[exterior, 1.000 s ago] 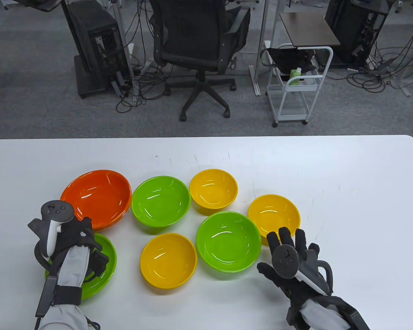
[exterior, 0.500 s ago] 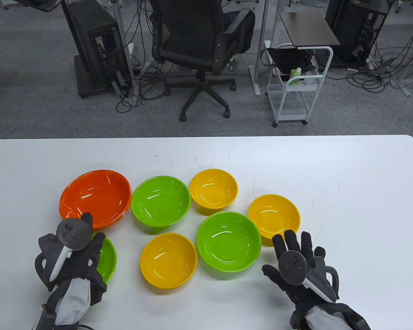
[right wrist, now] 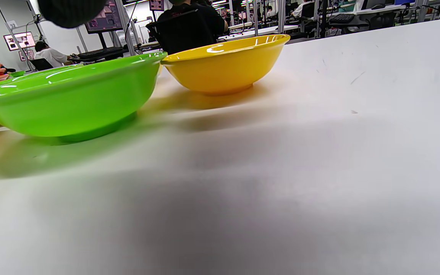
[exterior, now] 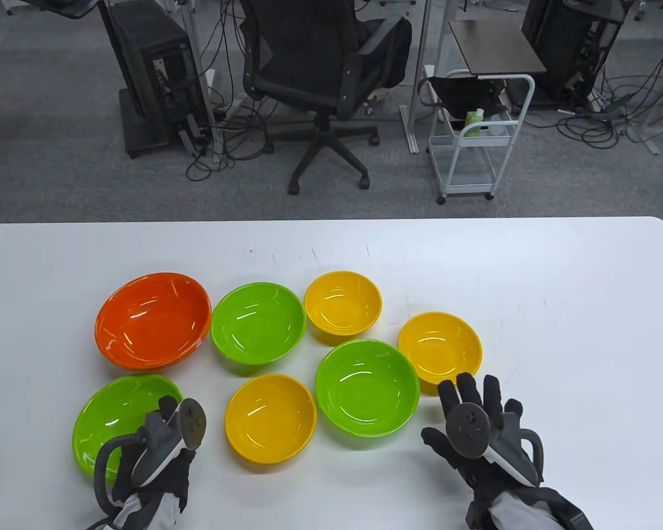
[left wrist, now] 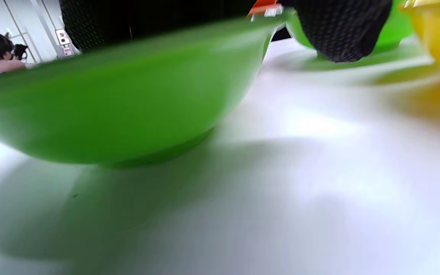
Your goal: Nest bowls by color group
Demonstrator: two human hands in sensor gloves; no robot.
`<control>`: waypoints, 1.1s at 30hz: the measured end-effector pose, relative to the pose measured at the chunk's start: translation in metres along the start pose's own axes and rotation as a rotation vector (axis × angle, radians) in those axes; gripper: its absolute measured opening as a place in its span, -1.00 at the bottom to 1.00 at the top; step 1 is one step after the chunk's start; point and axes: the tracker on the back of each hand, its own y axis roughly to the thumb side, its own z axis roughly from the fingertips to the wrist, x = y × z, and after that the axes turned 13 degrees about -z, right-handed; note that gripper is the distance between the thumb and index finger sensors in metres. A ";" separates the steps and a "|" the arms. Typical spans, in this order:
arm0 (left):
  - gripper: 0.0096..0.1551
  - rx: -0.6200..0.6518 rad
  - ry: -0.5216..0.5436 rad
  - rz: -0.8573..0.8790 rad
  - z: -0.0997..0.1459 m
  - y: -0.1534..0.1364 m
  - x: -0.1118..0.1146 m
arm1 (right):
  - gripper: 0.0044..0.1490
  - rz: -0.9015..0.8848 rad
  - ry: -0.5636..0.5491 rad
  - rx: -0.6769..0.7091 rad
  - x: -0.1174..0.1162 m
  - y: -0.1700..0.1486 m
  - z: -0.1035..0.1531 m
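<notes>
Three green bowls stand on the white table (exterior: 558, 309): near left (exterior: 116, 417), middle back (exterior: 258, 322), middle front (exterior: 367, 386). Three yellow bowls stand at the back (exterior: 342, 302), right (exterior: 440, 346) and front (exterior: 270, 417). A stack of orange bowls (exterior: 152, 320) is at the left. My left hand (exterior: 166, 409) is at the right rim of the near-left green bowl (left wrist: 120, 103), with glove fingers (left wrist: 342, 30) over the rim; its grip is hidden. My right hand (exterior: 467, 395) lies flat and spread, empty, beside the front green bowl (right wrist: 67, 103) and right yellow bowl (right wrist: 225, 63).
The table's right half (exterior: 585, 359) is bare white surface. Beyond the far edge stand an office chair (exterior: 320, 66), a white trolley (exterior: 475, 132) and computer towers on the floor.
My left hand has pulled back from over the near-left green bowl to its right front rim and rolled onto its side. The whole bowl now shows. My right hand has barely shifted.
</notes>
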 end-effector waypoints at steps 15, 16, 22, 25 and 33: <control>-0.41 -0.057 0.198 -0.074 0.014 0.004 -0.004 | 0.09 0.025 0.017 -0.013 -0.003 0.002 0.000; -0.42 -0.062 0.217 -0.081 0.016 0.004 -0.007 | 0.09 0.027 0.017 -0.014 -0.003 0.002 0.000; -0.43 -0.009 0.282 -0.027 0.030 0.006 -0.022 | 0.09 0.042 0.005 -0.003 0.000 0.008 -0.001; -0.43 0.046 0.314 0.013 0.042 0.007 -0.039 | 0.09 0.034 -0.004 0.016 0.004 0.015 -0.003; -0.44 0.196 0.515 0.110 0.077 0.021 -0.092 | 0.08 -0.016 -0.038 0.113 0.018 0.043 -0.008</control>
